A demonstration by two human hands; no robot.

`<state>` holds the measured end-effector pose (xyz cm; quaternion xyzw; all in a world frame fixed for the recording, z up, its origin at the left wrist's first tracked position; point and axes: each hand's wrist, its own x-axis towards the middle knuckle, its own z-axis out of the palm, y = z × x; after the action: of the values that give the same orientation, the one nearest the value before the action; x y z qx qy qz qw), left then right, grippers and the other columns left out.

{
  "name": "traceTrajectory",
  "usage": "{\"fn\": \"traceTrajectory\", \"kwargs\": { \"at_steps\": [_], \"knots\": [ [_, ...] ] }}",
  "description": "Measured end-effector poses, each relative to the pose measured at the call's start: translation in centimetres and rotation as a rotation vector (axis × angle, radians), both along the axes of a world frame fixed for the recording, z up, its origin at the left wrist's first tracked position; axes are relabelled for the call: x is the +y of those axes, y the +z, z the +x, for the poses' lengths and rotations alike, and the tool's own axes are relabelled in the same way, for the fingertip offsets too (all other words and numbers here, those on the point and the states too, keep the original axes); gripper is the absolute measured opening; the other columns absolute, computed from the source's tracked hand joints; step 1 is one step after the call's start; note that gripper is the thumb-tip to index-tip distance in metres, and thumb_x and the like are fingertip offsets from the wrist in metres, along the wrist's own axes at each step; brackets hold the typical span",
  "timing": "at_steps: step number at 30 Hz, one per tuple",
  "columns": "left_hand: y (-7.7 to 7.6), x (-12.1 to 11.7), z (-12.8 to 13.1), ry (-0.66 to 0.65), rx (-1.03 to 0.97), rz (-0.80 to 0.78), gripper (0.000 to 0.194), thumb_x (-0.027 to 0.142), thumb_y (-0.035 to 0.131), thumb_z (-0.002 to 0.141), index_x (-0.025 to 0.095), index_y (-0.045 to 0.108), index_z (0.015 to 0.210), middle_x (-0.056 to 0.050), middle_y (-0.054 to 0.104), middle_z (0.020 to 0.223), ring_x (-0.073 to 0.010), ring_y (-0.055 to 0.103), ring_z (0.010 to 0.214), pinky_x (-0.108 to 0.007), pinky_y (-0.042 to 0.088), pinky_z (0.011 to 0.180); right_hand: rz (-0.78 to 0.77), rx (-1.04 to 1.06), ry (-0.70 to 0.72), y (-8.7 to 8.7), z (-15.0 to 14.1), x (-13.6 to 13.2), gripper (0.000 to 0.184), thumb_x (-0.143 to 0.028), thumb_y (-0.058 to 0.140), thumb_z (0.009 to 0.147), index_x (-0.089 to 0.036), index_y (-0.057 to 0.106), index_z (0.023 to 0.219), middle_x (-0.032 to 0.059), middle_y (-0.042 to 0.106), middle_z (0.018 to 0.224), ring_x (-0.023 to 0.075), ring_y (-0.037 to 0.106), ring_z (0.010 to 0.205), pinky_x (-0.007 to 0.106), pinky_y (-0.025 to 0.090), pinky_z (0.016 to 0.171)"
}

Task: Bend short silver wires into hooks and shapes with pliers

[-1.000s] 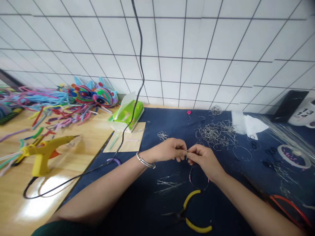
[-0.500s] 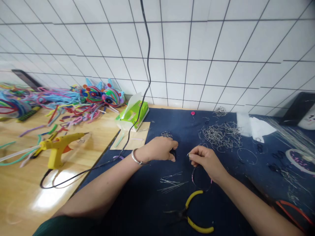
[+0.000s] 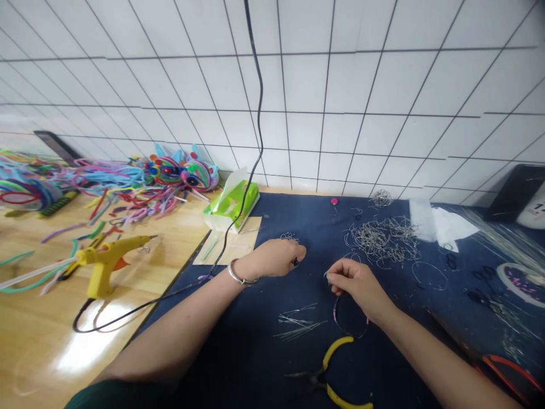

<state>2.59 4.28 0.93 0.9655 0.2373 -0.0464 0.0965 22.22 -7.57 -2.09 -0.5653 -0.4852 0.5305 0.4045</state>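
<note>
My left hand [image 3: 275, 257] rests on the dark blue cloth [image 3: 264, 346] with its fingers curled down over a small dark bit. A silver bangle [image 3: 237, 274] circles that wrist. My right hand [image 3: 355, 282] is pinched on the end of a thin wire hoop [image 3: 349, 321] that hangs below it, set with pink beads. The two hands are about a hand's width apart. A loose bundle of straight wires [image 3: 298, 324] lies in front of them. Yellow-handled pliers [image 3: 336, 375] lie near the front edge.
A heap of bent wire pieces [image 3: 383, 238] lies behind my right hand. A yellow glue gun [image 3: 106, 261] stands on the wooden table at left, its black cord [image 3: 251, 142] running up the tiled wall. Coloured pipe cleaners [image 3: 106, 182] and a green tissue pack [image 3: 232, 201] sit further back.
My hands were together on the wire a second ago. My left hand has let go and moved left onto the cloth. My right hand keeps the hoop.
</note>
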Motion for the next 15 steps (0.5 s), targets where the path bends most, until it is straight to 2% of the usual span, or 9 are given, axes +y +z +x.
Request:
{"fn": "traceTrajectory", "kwargs": {
  "at_steps": [8, 11, 15],
  "knots": [
    [-0.7, 2.0, -0.2, 0.241, -0.032, 0.174, 0.014, 0.019, 0.042, 0.077, 0.018, 0.052, 0.086, -0.006, 0.055, 0.085, -0.0162, 0.053, 0.076, -0.026, 0.038, 0.064, 0.008, -0.025, 0.007, -0.1, 0.0, 0.0, 0.012, -0.028, 0.055, 0.074, -0.017, 0.056, 0.077, -0.0014, 0.055, 0.064, 0.0102, 0.053, 0.059, 0.023, 0.044, 0.056],
    [-0.9, 2.7, -0.4, 0.274, -0.078, 0.173, 0.014, 0.018, 0.042, 0.078, 0.016, 0.053, 0.087, -0.006, 0.056, 0.085, -0.0155, 0.053, 0.076, -0.025, 0.038, 0.067, 0.013, -0.043, 0.013, 0.1, -0.1, -0.1, 0.012, -0.029, 0.054, 0.074, -0.017, 0.057, 0.076, -0.0011, 0.056, 0.064, 0.0104, 0.054, 0.059, 0.024, 0.044, 0.056],
    [-0.4, 3.4, -0.9, 0.260, -0.144, 0.131, 0.019, 0.015, 0.038, 0.080, 0.018, 0.055, 0.089, -0.004, 0.058, 0.083, -0.0143, 0.054, 0.075, -0.025, 0.038, 0.068, 0.004, -0.065, 0.012, 0.4, -0.1, 0.0, 0.013, -0.029, 0.055, 0.073, -0.017, 0.057, 0.076, -0.0007, 0.057, 0.064, 0.0106, 0.054, 0.058, 0.023, 0.044, 0.055]
  ]
}}
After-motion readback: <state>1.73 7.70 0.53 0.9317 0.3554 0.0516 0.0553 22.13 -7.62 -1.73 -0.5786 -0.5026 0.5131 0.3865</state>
